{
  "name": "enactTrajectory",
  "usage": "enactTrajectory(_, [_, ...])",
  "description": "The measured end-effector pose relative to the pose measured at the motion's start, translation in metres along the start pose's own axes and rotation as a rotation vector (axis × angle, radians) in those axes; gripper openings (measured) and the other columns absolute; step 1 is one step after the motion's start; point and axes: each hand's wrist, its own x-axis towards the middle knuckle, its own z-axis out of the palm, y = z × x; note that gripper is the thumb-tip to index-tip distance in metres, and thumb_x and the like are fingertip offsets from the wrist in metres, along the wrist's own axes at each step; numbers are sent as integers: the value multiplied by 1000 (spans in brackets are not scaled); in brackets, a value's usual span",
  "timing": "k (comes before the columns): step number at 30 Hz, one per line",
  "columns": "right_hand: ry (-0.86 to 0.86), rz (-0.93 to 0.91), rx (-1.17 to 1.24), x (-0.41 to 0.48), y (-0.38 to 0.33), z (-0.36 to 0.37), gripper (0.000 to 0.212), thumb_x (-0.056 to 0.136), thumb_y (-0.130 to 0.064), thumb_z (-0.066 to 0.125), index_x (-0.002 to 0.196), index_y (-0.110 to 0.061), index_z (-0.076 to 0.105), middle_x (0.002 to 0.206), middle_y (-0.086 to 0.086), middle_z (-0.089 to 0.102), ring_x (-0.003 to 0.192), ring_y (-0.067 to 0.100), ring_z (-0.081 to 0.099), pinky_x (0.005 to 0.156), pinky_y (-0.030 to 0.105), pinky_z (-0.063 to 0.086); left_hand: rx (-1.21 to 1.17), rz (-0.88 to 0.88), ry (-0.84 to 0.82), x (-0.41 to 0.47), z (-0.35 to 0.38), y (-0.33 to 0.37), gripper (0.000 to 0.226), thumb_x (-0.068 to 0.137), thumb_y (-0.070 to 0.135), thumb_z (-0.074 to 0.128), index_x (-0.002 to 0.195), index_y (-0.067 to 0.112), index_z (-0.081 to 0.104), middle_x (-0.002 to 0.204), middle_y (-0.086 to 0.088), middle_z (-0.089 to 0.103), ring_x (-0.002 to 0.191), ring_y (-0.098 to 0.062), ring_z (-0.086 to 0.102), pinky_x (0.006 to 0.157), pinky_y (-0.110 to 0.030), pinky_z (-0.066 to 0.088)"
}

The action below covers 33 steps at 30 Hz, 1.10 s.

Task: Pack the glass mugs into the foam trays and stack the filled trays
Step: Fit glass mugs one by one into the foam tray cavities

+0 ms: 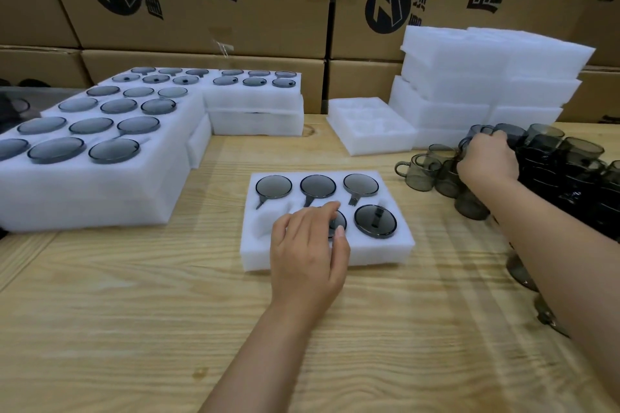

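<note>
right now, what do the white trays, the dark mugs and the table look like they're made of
Trays: soft white foam, maybe polyethylene; matte, slightly fuzzy surface with rounded pockets.
Mugs: smoky grey glass, glossy; you can see through the walls, and the rims catch light.
Table: pale wood, possibly pine, smooth finish; long grain lines and a knot show.
</note>
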Motion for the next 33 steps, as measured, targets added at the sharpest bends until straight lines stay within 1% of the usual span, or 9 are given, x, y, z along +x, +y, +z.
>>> enactTrajectory(4, [85, -108, 65, -26, -17, -20, 25, 88, -1, 50, 111, 4, 59, 120, 24, 46, 104, 46, 52, 77, 40, 43, 19, 33, 10, -2, 3, -3, 26, 85, 15, 48, 99, 7, 69, 91, 1, 69, 86, -21, 66, 83, -36, 43])
enactTrajectory(11, [261, -397, 420, -144, -64, -44, 39, 78, 4, 52, 113, -11, 60, 112, 15, 48, 90, 37, 53, 67, 32, 30, -65, -26, 47, 1, -1, 2, 39, 84, 22, 51, 117, 2, 60, 110, -7, 66, 100, -18, 56, 88, -30, 39])
enactTrajectory(14, [237, -522, 605, -194, -82, -34, 37, 75, 7, 55, 106, -11, 64, 104, 10, 52, 87, 32, 56, 66, 36, 43, -149, -139, 1, 1, -6, 6, 60, 83, 32, 55, 134, 2, 44, 127, -11, 59, 111, -25, 58, 93, -35, 40])
enactTrajectory(18, [270, -680, 739, -217, -90, -13, 27, 76, 8, 53, 97, -1, 68, 93, 13, 58, 77, 31, 60, 59, 39, 51, -133, -199, 49, 4, -8, 9, 69, 84, 15, 64, 139, 4, 24, 128, -17, 58, 105, -34, 61, 93, -37, 43])
enactTrajectory(22, [339, -734, 808, -219, -84, 4, 27, 76, 12, 53, 96, 4, 68, 88, 16, 59, 73, 33, 59, 61, 43, 51, -106, -247, 47, 6, -6, 9, 67, 83, 3, 66, 139, -3, 29, 120, -18, 60, 102, -36, 61, 91, -38, 41])
enactTrajectory(26, [401, -734, 792, -218, -78, 11, 27, 77, 8, 55, 99, 0, 69, 89, 13, 60, 75, 30, 59, 70, 36, 44, -137, -256, 52, 10, -6, 9, 51, 81, 3, 67, 129, -5, 51, 119, -20, 58, 101, -35, 61, 87, -46, 49])
enactTrajectory(28, [397, -702, 845, -220, -77, 12, 28, 82, 4, 53, 105, -2, 68, 97, 13, 56, 75, 29, 57, 71, 40, 47, -207, -324, 24, 14, -9, 9, 50, 80, 6, 74, 126, 3, 56, 128, -6, 54, 104, -24, 59, 90, -43, 48])
enactTrajectory(30, [375, -654, 942, -224, -78, 11, 32, 86, -4, 50, 115, -3, 62, 111, 13, 49, 83, 22, 55, 76, 42, 49, -341, -455, -1, 16, -14, 10, 57, 75, 24, 79, 125, 23, 52, 125, 24, 48, 107, -7, 53, 94, -28, 44])
enactTrajectory(33, [305, -575, 1094, -232, -82, 10, 40, 88, -15, 48, 127, -5, 51, 126, 4, 40, 111, 5, 46, 96, 28, 42, -471, -555, 28, 18, -26, 7, 53, 61, 51, 77, 105, 42, 48, 110, 24, 58, 114, -8, 52, 94, -26, 43])
